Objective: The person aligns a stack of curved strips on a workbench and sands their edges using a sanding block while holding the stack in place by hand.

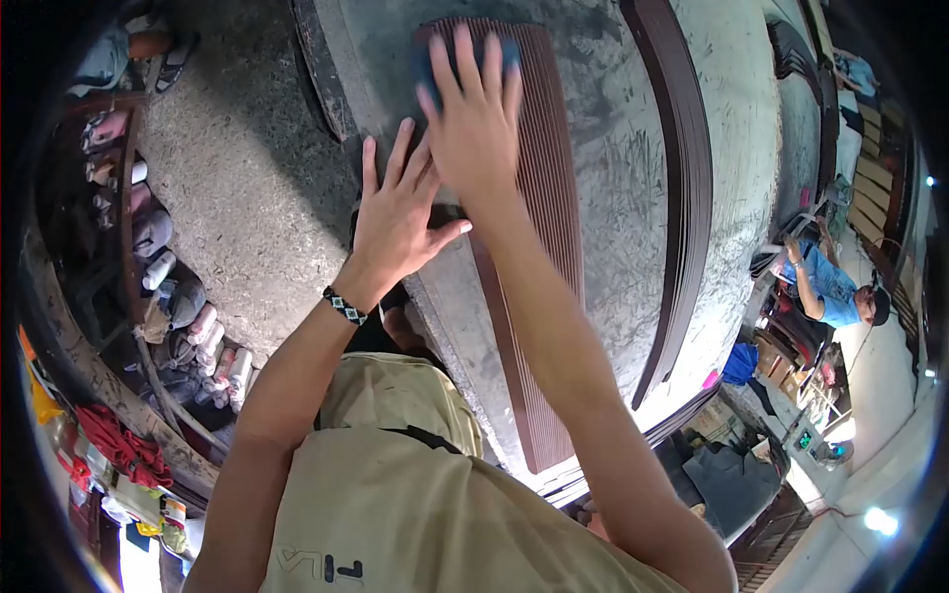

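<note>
Both of my hands are over a long work table point(450, 341). My right hand point(473, 124) lies flat with its fingers spread, pressing a dark blue pad or cloth point(510, 54) against a fanned row of thin brown strips point(554, 198). The pad is mostly hidden under the palm. My left hand point(400, 212) is open beside the near left edge of the row, fingers stretched and thumb out toward the strips. Its fingertips are close to my right wrist. Whether the left hand touches the table edge cannot be made out.
A second stack of dark brown curved strips point(687, 188) lies along the table's right side. Rolled and bagged bundles point(203, 341) fill the left floor side. A person in a blue shirt point(835, 292) works at the right. Red cloth point(124, 445) hangs at lower left.
</note>
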The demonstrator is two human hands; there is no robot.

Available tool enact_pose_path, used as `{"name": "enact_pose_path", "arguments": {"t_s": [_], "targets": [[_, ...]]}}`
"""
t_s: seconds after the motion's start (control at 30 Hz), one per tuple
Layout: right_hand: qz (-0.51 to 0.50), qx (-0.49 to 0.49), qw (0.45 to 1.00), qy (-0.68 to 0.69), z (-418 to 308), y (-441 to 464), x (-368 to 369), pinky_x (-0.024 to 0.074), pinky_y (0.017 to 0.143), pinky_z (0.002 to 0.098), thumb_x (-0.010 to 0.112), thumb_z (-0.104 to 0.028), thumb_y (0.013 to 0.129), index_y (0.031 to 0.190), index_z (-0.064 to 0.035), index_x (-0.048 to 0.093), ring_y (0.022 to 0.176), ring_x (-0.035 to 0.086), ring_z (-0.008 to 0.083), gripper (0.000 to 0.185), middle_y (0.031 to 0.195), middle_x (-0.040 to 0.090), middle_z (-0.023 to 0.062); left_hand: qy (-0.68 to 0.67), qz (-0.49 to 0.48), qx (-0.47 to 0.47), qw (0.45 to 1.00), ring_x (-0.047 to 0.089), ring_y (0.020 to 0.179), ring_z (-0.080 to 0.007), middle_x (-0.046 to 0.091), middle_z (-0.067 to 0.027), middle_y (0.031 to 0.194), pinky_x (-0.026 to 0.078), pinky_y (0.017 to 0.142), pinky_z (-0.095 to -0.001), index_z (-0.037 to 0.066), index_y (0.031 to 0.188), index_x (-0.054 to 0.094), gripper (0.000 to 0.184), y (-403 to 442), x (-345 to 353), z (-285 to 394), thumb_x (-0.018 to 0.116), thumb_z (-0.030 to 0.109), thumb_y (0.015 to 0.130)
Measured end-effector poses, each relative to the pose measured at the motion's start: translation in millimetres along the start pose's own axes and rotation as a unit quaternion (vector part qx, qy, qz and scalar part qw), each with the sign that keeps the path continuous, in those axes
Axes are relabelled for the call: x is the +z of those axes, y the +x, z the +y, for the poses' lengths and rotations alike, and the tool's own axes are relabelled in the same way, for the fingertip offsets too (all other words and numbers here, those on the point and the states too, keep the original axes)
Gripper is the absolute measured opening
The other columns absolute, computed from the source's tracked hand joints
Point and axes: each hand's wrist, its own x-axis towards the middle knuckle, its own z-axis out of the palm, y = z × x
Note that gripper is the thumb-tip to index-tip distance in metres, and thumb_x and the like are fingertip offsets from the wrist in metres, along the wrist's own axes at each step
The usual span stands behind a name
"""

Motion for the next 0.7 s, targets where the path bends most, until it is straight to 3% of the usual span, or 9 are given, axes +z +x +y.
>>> {"name": "enact_pose_path", "arguments": {"t_s": [0.13,0.17,0.23,0.3,0.4,0.5,0.57,0.6,0.7], "targets": [[-0.033,0.005,0.999,0.032,0.2,-1.8,-9.6,0.0311,0.131,0.0640,0.067,-0.030,0.107,0.161,-0.0119,0.059,0.162,0.040,0.0424,0.058,0.172,0.049,0.0140,-0.023,0.028,0.006,0.999,0.021,0.170,-0.0387,0.036,-0.0149,0.178,0.011,0.136,-0.0709,0.004,0.169,0.043,0.106,-1.4,-0.4,-2.1,0.086,0.055,0.087],[-0.075,0.017,0.996,0.046,-4.5,-52.1,-45.0,0.0298,0.132,0.0640,0.068,-0.027,0.105,0.162,-0.0125,0.059,0.163,0.038,0.0421,0.059,0.174,0.048,0.0133,-0.014,-0.054,-0.029,0.998,0.018,0.172,-0.0401,0.030,-0.0131,0.182,0.008,0.135,-0.0740,0.005,0.172,0.039,0.111,1.4,-6.2,-0.4,0.088,0.054,0.085],[-0.218,0.106,0.970,-0.013,-5.6,-196.4,-90.4,0.0239,0.135,0.0648,0.068,-0.017,0.102,0.168,-0.0131,0.050,0.167,0.033,0.0422,0.068,0.180,0.040,0.0130,-0.048,-0.028,-0.029,0.998,0.016,0.172,-0.0399,0.026,-0.0126,0.184,0.007,0.135,-0.0729,0.005,0.176,0.031,0.118,3.3,-8.3,1.9,0.087,0.057,0.085],[-0.298,0.173,0.938,-0.028,-20.7,-282.4,-142.2,0.0206,0.135,0.0676,0.072,-0.022,0.101,0.170,-0.0110,0.048,0.168,0.028,0.0467,0.073,0.180,0.038,0.0179,-0.033,-0.027,-0.029,0.999,0.015,0.172,-0.0400,0.023,-0.0122,0.186,0.006,0.136,-0.0721,0.006,0.178,0.026,0.122,2.6,-5.4,-0.2,0.085,0.060,0.086],[-0.261,0.202,0.943,-0.030,-16.0,-242.1,-106.5,0.0208,0.135,0.0671,0.074,-0.027,0.102,0.170,-0.0099,0.047,0.169,0.025,0.0485,0.075,0.180,0.036,0.0201,-0.030,-0.026,-0.019,0.999,0.014,0.173,-0.0401,0.022,-0.0130,0.186,0.005,0.135,-0.0726,0.005,0.177,0.027,0.121,2.7,-3.0,-0.4,0.084,0.062,0.086],[-0.070,0.106,0.992,0.019,-8.4,-47.4,-35.4,0.0277,0.131,0.0633,0.067,-0.032,0.108,0.171,-0.0102,0.045,0.165,0.033,0.0454,0.070,0.179,0.039,0.0163,0.020,-0.079,-0.032,0.996,0.014,0.173,-0.0402,0.024,-0.0138,0.185,0.005,0.135,-0.0729,0.005,0.176,0.030,0.119,6.1,-10.3,2.2,0.083,0.064,0.088],[0.035,0.060,0.998,-0.004,5.6,36.9,18.7,0.0316,0.130,0.0627,0.066,-0.033,0.109,0.168,-0.0102,0.047,0.162,0.037,0.0455,0.066,0.176,0.044,0.0145,0.008,0.000,0.000,1.000,0.017,0.172,-0.0409,0.030,-0.0155,0.182,0.007,0.135,-0.0732,0.007,0.175,0.033,0.115,0.2,4.0,-3.9,0.081,0.065,0.088],[-0.007,0.053,0.998,-0.023,8.0,48.2,18.6,0.0275,0.134,0.0597,0.043,-0.038,0.121,0.168,-0.0035,0.047,0.164,0.035,0.0433,0.058,0.178,0.041,0.0199,0.003,0.008,0.001,1.000,0.018,0.172,-0.0411,0.030,-0.0154,0.182,0.007,0.135,-0.0735,0.007,0.176,0.032,0.115,1.1,5.6,-5.5,0.081,0.065,0.088],[-0.056,0.027,0.998,0.000,6.0,-54.5,-34.7,0.0287,0.132,0.0641,0.064,-0.038,0.108,0.168,-0.0110,0.049,0.163,0.037,0.0443,0.068,0.176,0.043,0.0139,0.000,-0.003,-0.007,1.000,0.018,0.171,-0.0411,0.029,-0.0150,0.183,0.008,0.135,-0.0739,0.008,0.177,0.029,0.118,-0.1,2.3,0.5,0.080,0.066,0.089]]}}
